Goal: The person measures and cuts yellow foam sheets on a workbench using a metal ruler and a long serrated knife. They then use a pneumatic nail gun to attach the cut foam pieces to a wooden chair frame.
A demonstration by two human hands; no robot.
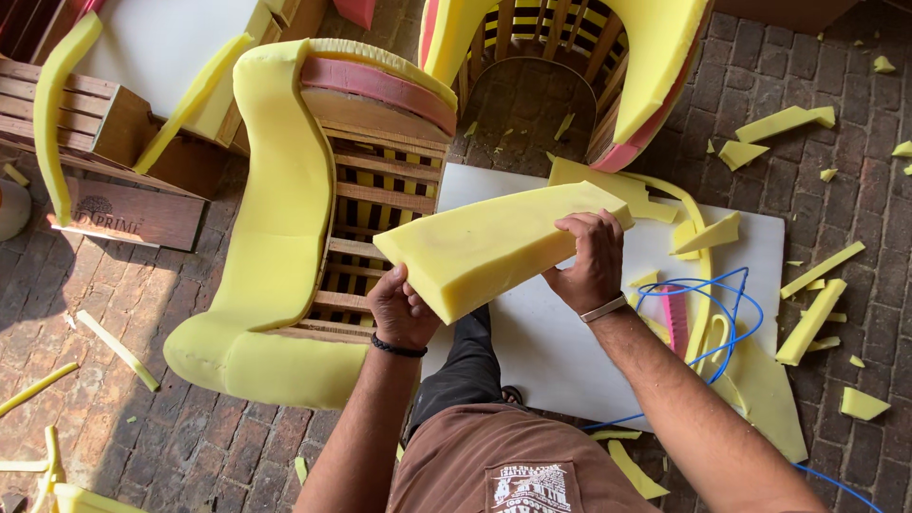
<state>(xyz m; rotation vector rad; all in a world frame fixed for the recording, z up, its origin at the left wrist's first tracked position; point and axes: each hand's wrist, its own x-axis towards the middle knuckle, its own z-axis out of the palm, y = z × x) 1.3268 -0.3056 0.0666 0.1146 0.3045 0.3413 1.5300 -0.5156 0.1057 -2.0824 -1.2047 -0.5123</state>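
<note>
Both hands grasp a yellow foam slab: left hand at 7 o'clock, right hand at 3 o'clock, fingers apparently curled over its edge.

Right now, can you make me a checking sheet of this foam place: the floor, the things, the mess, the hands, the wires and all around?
Surface: red-brown brick floor with a white board lying on it.
Job's things: thick yellow foam wedge, held up in the air above the board.
Clutter: yellow foam scraps and strips scattered over bricks and board.
Hands: left hand grips the wedge's lower edge; right hand holds its upper side, fingers curled over the top edge.
Cables: blue cable looped on the board, trailing off to the bottom right.
Surroundings: wooden chair frame part-covered in yellow foam, a second frame behind, a wooden crate at left.
</note>
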